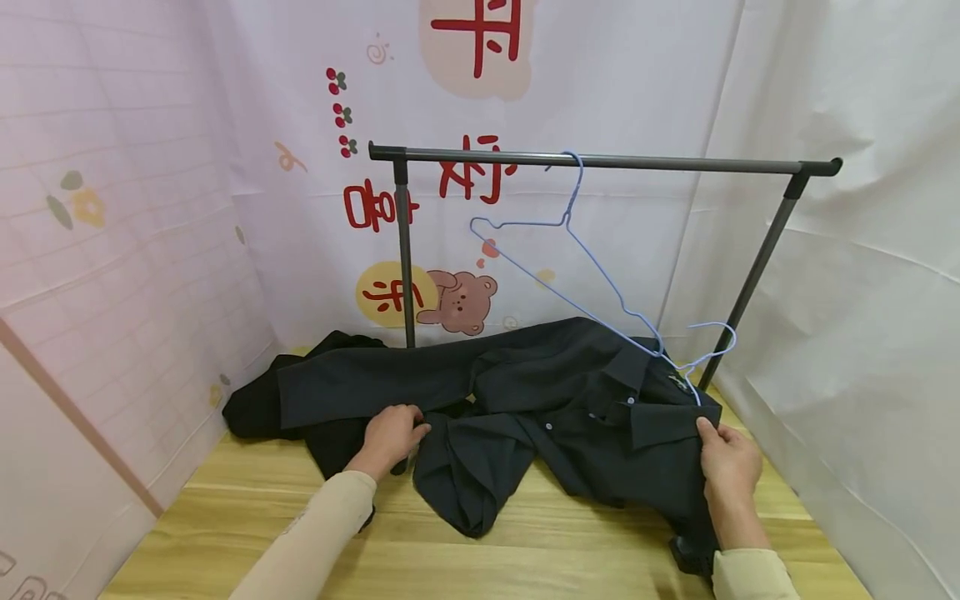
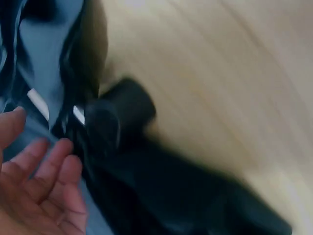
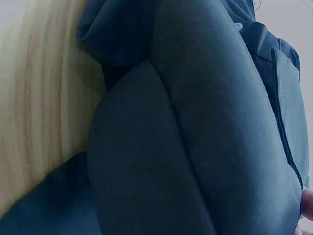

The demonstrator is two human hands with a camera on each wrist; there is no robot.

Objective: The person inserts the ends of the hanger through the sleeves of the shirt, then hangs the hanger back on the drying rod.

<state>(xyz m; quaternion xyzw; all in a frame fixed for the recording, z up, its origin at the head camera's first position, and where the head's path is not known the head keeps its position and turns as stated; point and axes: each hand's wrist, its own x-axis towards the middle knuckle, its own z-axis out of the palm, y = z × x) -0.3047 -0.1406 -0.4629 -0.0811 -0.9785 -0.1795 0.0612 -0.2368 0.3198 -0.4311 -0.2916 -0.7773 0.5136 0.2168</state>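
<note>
A dark button-up shirt (image 1: 592, 417) lies spread across the wooden table, its collar toward the right. My right hand (image 1: 729, 458) pinches the shirt's edge by the collar, thumb on top; in the right wrist view only its fingertips (image 3: 307, 205) show at the right border. A blue wire hanger (image 1: 712, 354) sits at the collar, hook sticking out and lower part hidden in the cloth. Over the shirt's left part, my left hand (image 1: 392, 435) has loosely bent fingers. The left wrist view shows these fingers (image 2: 63, 171) beside the dark fabric, gripping nothing.
Behind the shirt stands a grey metal rack (image 1: 637, 161). Another blue hanger (image 1: 600, 258) hangs from its bar, reaching down to the shirt. Blacker cloth (image 1: 251, 408) lies at the left. A dark round end cap (image 2: 120, 115) pokes out near the left hand. Printed curtains enclose the table (image 1: 570, 550).
</note>
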